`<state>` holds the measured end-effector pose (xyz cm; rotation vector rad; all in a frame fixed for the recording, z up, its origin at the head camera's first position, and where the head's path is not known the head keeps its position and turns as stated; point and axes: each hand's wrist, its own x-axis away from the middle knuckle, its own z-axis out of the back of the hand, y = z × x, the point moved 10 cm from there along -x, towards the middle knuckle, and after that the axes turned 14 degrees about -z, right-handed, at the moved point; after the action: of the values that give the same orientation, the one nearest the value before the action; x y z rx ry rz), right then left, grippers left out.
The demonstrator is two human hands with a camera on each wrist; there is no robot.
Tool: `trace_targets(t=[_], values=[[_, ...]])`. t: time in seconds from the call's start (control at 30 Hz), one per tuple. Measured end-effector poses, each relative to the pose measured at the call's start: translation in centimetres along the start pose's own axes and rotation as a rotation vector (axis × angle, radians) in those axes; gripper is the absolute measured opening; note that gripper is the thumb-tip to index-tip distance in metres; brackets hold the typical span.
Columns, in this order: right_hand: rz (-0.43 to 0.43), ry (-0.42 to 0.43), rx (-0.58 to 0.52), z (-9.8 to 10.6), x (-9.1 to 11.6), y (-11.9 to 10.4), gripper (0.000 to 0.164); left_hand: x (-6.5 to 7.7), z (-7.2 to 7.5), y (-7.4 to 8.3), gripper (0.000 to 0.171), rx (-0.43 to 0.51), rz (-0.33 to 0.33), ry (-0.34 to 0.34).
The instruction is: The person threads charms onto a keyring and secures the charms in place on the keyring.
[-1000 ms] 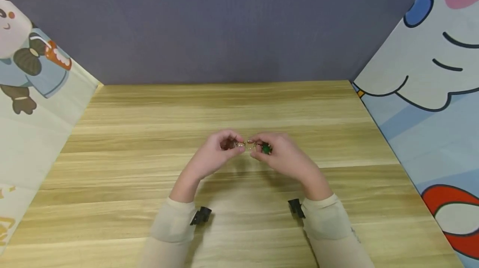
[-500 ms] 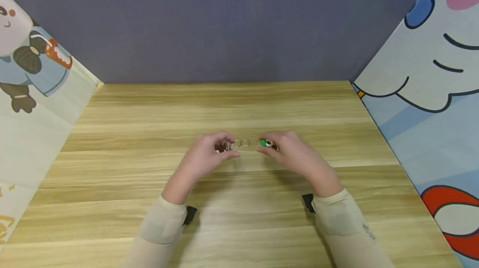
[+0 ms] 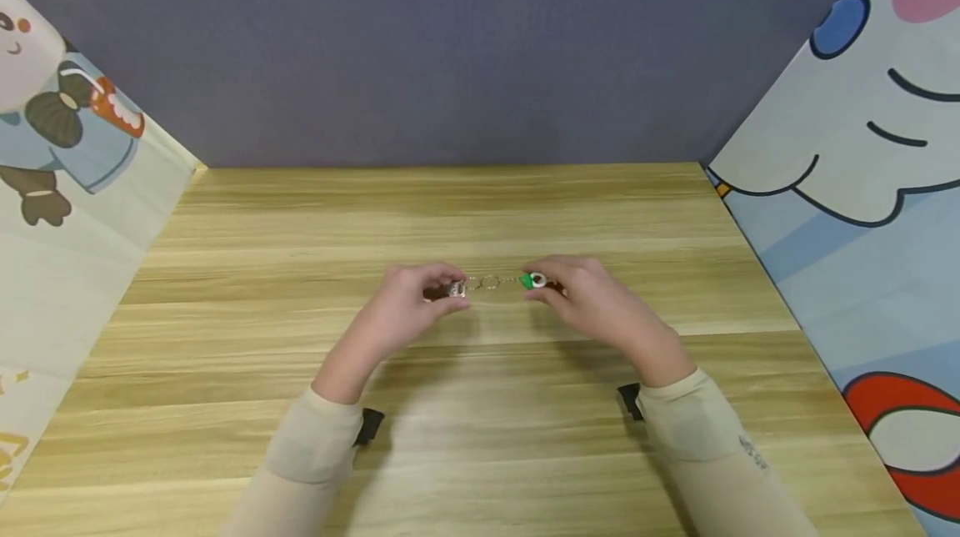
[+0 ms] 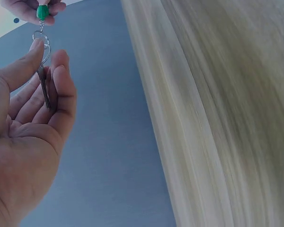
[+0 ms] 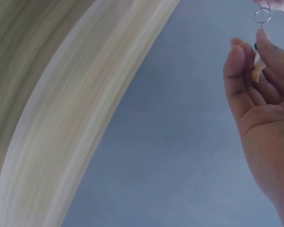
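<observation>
A key ring set stretches level between the two hands in the head view. My left hand (image 3: 405,303) pinches a dark metal key (image 4: 44,90) between thumb and fingers; its silvery head (image 3: 457,289) shows at the fingertips. Linked metal rings (image 3: 491,282) and a short chain (image 3: 509,280) run across the gap. At the other end, my right hand (image 3: 596,308) pinches a keychain charm by thumb and forefinger. The charm has a green bead (image 3: 527,281), a white round part (image 3: 538,279) and an orange tip (image 5: 256,75), partly hidden by the fingers.
Both hands are above a wood-grain table (image 3: 480,437). Behind it stands a grey-blue panel (image 3: 465,53). Cartoon-printed panels flank the table on the left (image 3: 82,270) and right (image 3: 817,212). Black wrist devices (image 3: 368,427) sit by both sleeves.
My hands have moved apart, the left one leftward and the right one rightward. The rings and chain between them, bunched at first, now lie stretched in a line.
</observation>
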<state>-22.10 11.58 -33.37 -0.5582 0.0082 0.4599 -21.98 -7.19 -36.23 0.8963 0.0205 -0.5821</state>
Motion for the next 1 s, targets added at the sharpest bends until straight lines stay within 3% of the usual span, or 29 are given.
trace_targets(t=[0.3,0.67,1.0], values=[[-0.067,-0.064,0.029,-1.1,-0.9,0.7,0.034,-0.5,0.4,-0.9,0.028,-0.040,0.038,0.003],[0.060,-0.029,0.115,-2.6,-1.1,-0.2,0.026,-0.6,1.0,-2.9,0.024,-0.147,0.140,0.085],[-0.081,-0.030,0.046,-3.8,-2.5,2.2,0.030,-0.9,0.7,-3.6,0.019,-0.240,0.110,0.056]])
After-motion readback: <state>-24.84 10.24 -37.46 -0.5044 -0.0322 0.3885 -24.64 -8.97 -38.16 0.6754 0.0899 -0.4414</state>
